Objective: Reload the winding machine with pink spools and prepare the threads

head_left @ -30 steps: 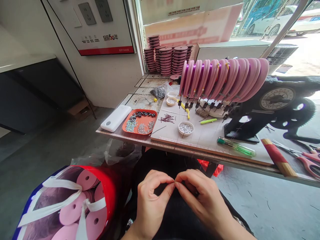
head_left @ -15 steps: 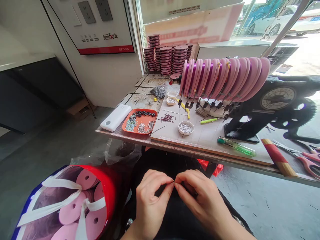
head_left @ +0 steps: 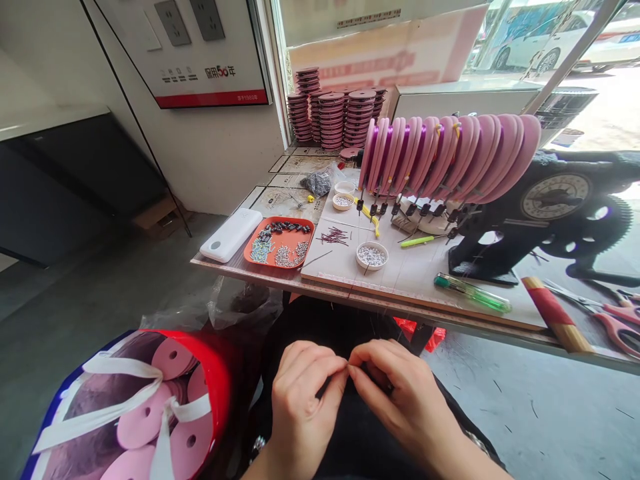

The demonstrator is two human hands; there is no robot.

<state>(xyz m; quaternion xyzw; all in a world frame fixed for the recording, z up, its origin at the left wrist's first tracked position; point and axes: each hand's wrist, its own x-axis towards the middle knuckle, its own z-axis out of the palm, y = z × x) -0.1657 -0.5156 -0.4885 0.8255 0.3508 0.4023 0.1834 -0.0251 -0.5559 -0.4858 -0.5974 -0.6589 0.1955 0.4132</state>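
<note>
Above my dark-clothed lap, just short of the table edge, my left hand [head_left: 307, 400] and my right hand [head_left: 400, 393] meet fingertip to fingertip. Each one pinches with thumb and forefinger. Whatever lies between the fingertips is too small to make out. Beyond them on the board, a white dish [head_left: 372, 255] holds small pale beads, with a pile of short dark-red pieces [head_left: 335, 236] to its left. A row of pink spools [head_left: 445, 157] hangs on a black machine [head_left: 555, 200], with small black clips dangling on threads below.
An orange tray [head_left: 249, 255] of small parts and a white power bank [head_left: 231, 235] lie at the table's left. Rightward are a green tube [head_left: 473, 293], a brush [head_left: 556, 313] and scissors [head_left: 620, 327]. A bag [head_left: 220, 387] of pink spools stands at lower left.
My left fingers have curled in slightly, narrowing the gap between thumb and forefinger. My right hand stays almost as it was; nothing on the table has moved.
</note>
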